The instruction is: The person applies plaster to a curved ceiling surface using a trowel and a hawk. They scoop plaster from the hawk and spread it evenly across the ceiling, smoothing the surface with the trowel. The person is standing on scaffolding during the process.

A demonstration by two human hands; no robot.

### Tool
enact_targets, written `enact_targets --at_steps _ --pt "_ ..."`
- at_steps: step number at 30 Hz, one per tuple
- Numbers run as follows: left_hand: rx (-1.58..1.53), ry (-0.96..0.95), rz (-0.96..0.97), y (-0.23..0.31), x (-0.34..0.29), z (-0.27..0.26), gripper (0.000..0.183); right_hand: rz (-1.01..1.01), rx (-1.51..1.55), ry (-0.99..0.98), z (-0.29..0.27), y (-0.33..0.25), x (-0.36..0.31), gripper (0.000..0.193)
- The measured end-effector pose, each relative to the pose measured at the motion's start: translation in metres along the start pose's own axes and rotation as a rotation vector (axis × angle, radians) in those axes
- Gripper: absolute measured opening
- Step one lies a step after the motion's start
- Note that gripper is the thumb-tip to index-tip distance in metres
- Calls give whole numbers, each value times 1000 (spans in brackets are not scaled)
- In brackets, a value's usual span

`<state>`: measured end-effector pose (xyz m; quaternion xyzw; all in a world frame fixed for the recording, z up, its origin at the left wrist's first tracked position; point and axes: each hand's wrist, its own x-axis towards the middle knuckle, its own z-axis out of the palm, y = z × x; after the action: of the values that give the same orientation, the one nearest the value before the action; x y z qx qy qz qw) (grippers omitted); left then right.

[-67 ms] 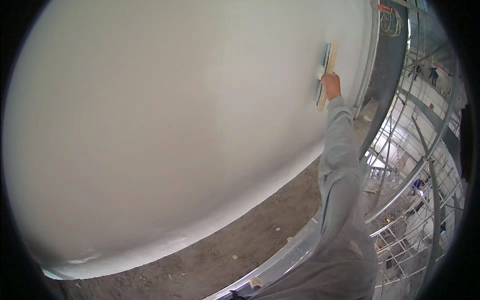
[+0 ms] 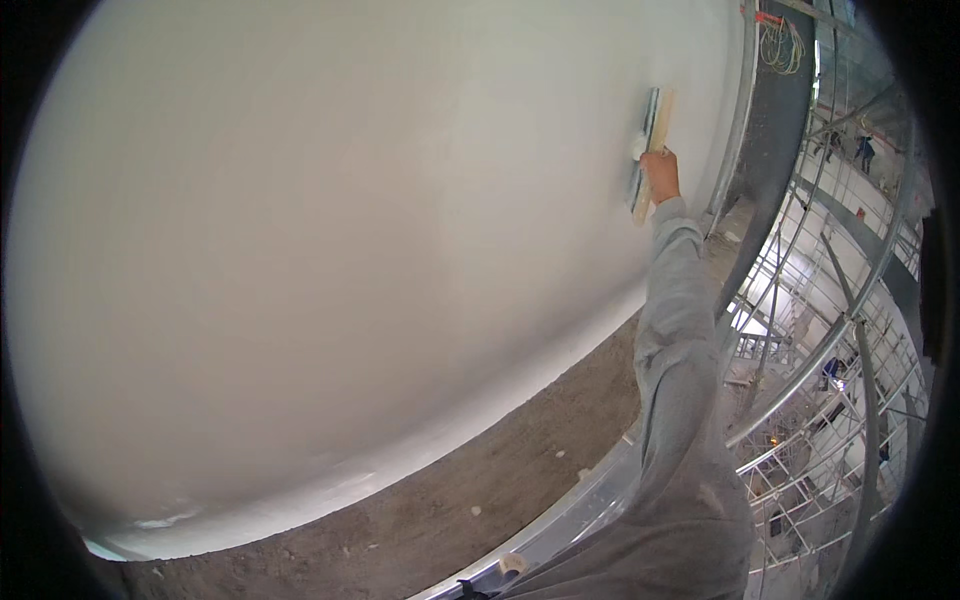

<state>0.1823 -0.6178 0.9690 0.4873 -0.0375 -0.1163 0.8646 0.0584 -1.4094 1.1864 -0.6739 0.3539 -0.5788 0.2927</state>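
Observation:
My right arm in a grey sleeve reaches up and forward to a pale wall [image 2: 300, 250]. At its end my right hand [image 2: 661, 176] is closed around the wooden back of a wide putty knife [image 2: 656, 125]. The knife stands nearly upright, tilted a little to the right at its top, with its long dark blade edge toward the wall. A whitish lump [image 2: 639, 148] shows beside the blade, just left of my fingers; whether it is filler on the knife I cannot tell. My left hand is out of the picture.
Below the wall runs a rough brown ledge [image 2: 430, 490], edged by a shiny metal strip [image 2: 600, 490]. A dark upright frame [image 2: 765, 130] borders the wall, with a coil of cable [image 2: 781, 46] near its top. To the right, metal scaffolding [image 2: 800, 400] stands over a lower level where people work.
My right hand and the putty knife have shifted very slightly left and down along the wall. The grip stays the same.

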Motion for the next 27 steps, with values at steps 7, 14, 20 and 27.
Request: enact_targets --at_steps 7,14,20,27 --pt "-348 -10 -53 55 -8 -138 34 -47 -142 225 78 -108 -145 55" --pt "15 -305 85 72 24 -95 16 -263 -327 129 186 -236 -345 64" --pt "372 -405 63 78 21 -83 17 -195 117 -238 166 -293 -446 69" --pt "318 -782 -35 75 30 -60 29 -499 772 -466 85 -238 -547 33"
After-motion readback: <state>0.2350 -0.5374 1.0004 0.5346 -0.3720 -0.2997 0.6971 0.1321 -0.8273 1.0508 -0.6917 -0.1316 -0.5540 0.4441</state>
